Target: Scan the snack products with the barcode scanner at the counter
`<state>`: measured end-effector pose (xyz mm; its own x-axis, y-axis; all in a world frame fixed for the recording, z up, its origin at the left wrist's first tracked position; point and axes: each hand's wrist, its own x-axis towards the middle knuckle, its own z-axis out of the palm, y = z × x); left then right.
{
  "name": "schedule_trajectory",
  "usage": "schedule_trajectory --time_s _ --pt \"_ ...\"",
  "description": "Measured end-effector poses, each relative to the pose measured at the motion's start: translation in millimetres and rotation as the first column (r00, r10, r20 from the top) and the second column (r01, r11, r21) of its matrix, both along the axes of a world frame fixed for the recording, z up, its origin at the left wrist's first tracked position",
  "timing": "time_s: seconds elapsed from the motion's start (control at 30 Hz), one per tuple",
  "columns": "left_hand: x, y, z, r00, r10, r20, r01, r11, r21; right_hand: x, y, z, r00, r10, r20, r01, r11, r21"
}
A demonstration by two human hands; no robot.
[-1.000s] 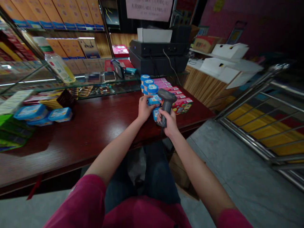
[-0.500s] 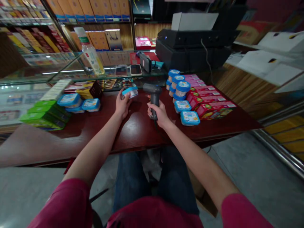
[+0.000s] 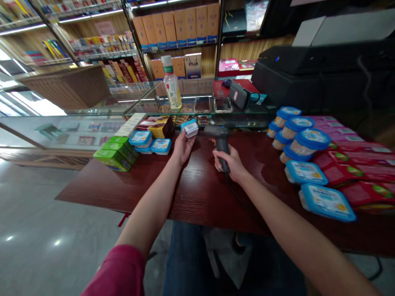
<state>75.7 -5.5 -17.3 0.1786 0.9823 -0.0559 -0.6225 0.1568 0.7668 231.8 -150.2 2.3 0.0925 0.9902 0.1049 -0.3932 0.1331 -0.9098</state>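
Observation:
My left hand (image 3: 184,147) grips a small plastic tub (image 3: 190,128) with a blue lid, tilted so that its barcode label shows. My right hand (image 3: 230,162) is wrapped round the handle of a dark barcode scanner (image 3: 222,144), whose head points left toward the tub, a short gap away. To the left of the held tub, similar blue-lidded tubs (image 3: 161,146) sit on the brown table, beside green boxes (image 3: 115,153). On the right stand stacked round tubs (image 3: 310,142) and two rectangular tubs (image 3: 327,201).
Red boxes (image 3: 361,166) line the table's right side. Behind the table runs a glass counter with a drink bottle (image 3: 173,88), phones (image 3: 203,104) and a black device (image 3: 240,95). A dark machine (image 3: 286,82) stands at the back right. The scanner's cable trails over the table.
My view has swung left, so things appear further right. The tub in my left hand has turned, bringing its barcode into view. My right hand keeps its hold on the scanner.

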Motion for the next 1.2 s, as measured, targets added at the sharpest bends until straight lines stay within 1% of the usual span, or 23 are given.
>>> schedule_trajectory --time_s 0.1,0.17,0.27,0.37,0.47,0.57,0.6,0.63,0.67,0.7,0.77,0.8,0.83,0.87,0.97,1.0,1.07,1.13,1.2 --pt "0.2 -6.1 0.4 0.999 -0.026 -0.019 0.027 0.998 0.055 -8.8 -8.7 3.9 1.0 0.014 -0.012 -0.014 1.0 0.004" --pt "0.4 -10.4 2.0 0.999 -0.019 -0.034 0.022 0.996 0.084 -13.5 -9.7 3.8 1.0 0.008 0.01 -0.008 1.0 0.017" --pt "1.0 -14.6 4.6 0.998 0.006 -0.068 0.0 0.996 0.094 -15.9 -8.1 0.4 1.0 -0.004 0.027 0.003 0.999 0.035" --pt "2.4 -15.2 4.4 0.995 0.044 -0.095 -0.035 0.995 0.094 -15.0 -7.6 -2.3 0.999 0.0 0.047 -0.002 0.999 0.047" --pt "4.4 -14.1 0.4 0.99 0.078 -0.113 -0.064 0.99 0.123 -13.9 -9.0 -2.0 0.998 -0.003 0.069 -0.001 0.998 0.063" --pt "5.4 -14.3 -5.0 0.958 0.188 -0.215 -0.144 0.968 0.206 -12.4 -9.0 -0.8 0.996 -0.055 0.066 0.052 0.997 0.05" --pt "5.0 -14.8 -6.5 0.928 0.251 -0.277 -0.18 0.95 0.257 -11.4 -8.4 -0.5 0.995 -0.075 0.06 0.073 0.997 0.04" --pt "4.1 -15.3 -7.7 0.877 0.325 -0.353 -0.213 0.923 0.321 -10.1 -7.5 -0.3 0.994 -0.096 0.049 0.094 0.995 0.031" --pt "2.7 -15.9 -8.6 0.803 0.405 -0.437 -0.231 0.887 0.399 -8.6 -6.5 -0.2 0.993 -0.113 0.035 0.113 0.993 0.022" --pt "0.9 -16.5 -9.2 0.707 0.486 -0.514 -0.228 0.845 0.484 -6.8 -5.3 0.0 0.992 -0.127 0.018 0.127 0.992 0.011" --pt "-3.6 -17.9 -9.6 0.494 0.616 -0.614 -0.161 0.758 0.632 -3.1 -2.8 0.3 0.989 -0.147 -0.015 0.147 0.989 -0.016" --pt "-6.3 -18.8 -9.4 0.405 0.654 -0.638 -0.107 0.727 0.678 -1.3 -1.6 0.4 0.987 -0.155 -0.029 0.154 0.988 -0.029" --pt "-9.3 -19.8 -9.0 0.341 0.669 -0.66 -0.047 0.713 0.699 0.3 -0.6 0.5 0.986 -0.16 -0.04 0.158 0.987 -0.041" --pt "-12.7 -21.1 -8.1 0.297 0.662 -0.688 0.018 0.716 0.698 1.5 0.3 0.4 0.986 -0.162 -0.049 0.159 0.986 -0.05" --pt "-26.1 -25.8 -2.8 0.23 0.555 -0.799 0.234 0.766 0.599 3.6 2.3 -0.1 0.983 -0.17 -0.072 0.165 0.984 -0.07" --pt "-31.0 -27.5 -0.3 0.216 0.52 -0.826 0.304 0.768 0.563 3.9 2.7 -0.3 0.982 -0.173 -0.077 0.167 0.983 -0.075" --pt "-39.5 -30.5 4.7 0.189 0.505 -0.842 0.396 0.745 0.536 4.2 3.2 -0.7 0.981 -0.177 -0.081 0.17 0.982 -0.082" --pt "-43.4 -32.9 8.2 0.176 0.548 -0.818 0.427 0.706 0.565 4.5 3.5 -1.3 0.982 -0.171 -0.077 0.164 0.983 -0.085" --pt "-41.3 -35.4 9.1 0.204 0.573 -0.794 0.438 0.672 0.597 4.9 3.7 -1.9 0.985 -0.16 -0.07 0.154 0.984 -0.09"
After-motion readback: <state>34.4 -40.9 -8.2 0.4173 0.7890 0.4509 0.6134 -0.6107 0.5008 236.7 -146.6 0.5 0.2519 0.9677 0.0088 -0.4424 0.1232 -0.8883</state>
